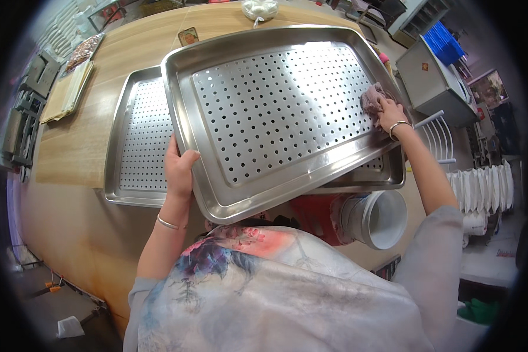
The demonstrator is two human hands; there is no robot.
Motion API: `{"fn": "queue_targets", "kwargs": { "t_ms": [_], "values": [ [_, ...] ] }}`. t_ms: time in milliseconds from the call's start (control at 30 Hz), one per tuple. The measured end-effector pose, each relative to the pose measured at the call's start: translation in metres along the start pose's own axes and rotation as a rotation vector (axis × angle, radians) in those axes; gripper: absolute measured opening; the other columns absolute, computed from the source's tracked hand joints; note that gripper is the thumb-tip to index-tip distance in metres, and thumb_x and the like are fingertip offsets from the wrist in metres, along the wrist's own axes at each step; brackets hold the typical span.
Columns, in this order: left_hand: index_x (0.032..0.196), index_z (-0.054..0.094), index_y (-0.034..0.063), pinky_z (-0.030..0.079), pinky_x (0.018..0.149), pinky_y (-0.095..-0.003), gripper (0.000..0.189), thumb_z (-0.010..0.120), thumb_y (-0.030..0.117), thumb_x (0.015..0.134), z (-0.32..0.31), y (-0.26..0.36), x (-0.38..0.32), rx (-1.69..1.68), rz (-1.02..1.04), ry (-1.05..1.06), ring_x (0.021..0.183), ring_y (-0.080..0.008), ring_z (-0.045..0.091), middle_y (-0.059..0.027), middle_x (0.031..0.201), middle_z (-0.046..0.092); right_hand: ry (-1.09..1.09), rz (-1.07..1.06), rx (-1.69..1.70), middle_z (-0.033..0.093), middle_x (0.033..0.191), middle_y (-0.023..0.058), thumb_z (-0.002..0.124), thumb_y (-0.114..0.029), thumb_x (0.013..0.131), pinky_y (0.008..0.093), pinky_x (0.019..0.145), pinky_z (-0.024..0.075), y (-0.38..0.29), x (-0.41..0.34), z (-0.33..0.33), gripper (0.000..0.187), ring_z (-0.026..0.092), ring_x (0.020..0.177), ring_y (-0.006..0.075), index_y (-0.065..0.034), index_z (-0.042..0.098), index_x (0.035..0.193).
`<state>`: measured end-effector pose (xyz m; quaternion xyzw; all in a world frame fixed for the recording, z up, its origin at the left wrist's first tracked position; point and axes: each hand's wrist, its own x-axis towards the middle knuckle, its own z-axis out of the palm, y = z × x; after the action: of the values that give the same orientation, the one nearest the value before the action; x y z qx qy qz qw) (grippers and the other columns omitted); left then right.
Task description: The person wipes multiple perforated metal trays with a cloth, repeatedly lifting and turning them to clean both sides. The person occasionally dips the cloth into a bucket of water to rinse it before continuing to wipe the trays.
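Observation:
A perforated stainless steel tray (268, 110) is held up and tilted in front of me. My left hand (180, 169) grips its left rim, thumb on the inner side and the fingers mostly hidden behind. At the tray's right end, my right hand (391, 115) presses a crumpled mauve cloth (373, 100) against the inside near the wall. Beneath it, a second perforated tray (141, 136) rests on the wooden table, largely covered. Below the raised tray at the right, the rim of a tray (356, 187) shows; whether it belongs to the second one I cannot tell.
On the wooden table (75, 154) lie a phone (188, 37), a stack of folded cloth or paper (70, 94) and a clear bag (260, 9) of pale items. A white bucket (385, 220) and a red stool-like object (319, 215) stand below the table edge. A white rack (438, 136) is at right.

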<state>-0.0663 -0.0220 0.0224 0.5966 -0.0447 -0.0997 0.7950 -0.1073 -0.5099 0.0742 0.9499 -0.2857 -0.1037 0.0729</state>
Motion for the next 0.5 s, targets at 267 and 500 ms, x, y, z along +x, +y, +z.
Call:
{"fn": "queue_targets", "kwargs": {
  "t_ms": [267, 500],
  "values": [
    [0.114, 0.054, -0.0062, 0.056, 0.07, -0.0308, 0.037, 0.046, 0.006, 0.08, -0.006, -0.012, 0.007, -0.054, -0.032, -0.062, 0.078, -0.0197, 0.064, -0.0127, 0.093, 0.063, 0.028, -0.695, 0.364, 0.055, 0.123, 0.0177, 0.065, -0.015, 0.079, 0.045, 0.103, 0.0427, -0.16, -0.149, -0.011, 0.038, 0.047, 0.12, 0.0345, -0.0086, 0.063, 0.116],
    [0.08, 0.06, -0.0044, 0.053, 0.065, -0.031, 0.018, 0.049, 0.01, 0.082, -0.013, 0.003, 0.011, -0.264, -0.429, -0.106, 0.071, -0.018, 0.062, -0.0091, 0.077, 0.06, -0.487, -0.723, 1.331, 0.052, 0.131, 0.0175, 0.061, -0.012, 0.088, 0.039, 0.097, 0.0469, -0.27, -0.207, -0.019, 0.048, 0.056, 0.117, 0.0285, -0.0042, 0.048, 0.134]
  ]
}}
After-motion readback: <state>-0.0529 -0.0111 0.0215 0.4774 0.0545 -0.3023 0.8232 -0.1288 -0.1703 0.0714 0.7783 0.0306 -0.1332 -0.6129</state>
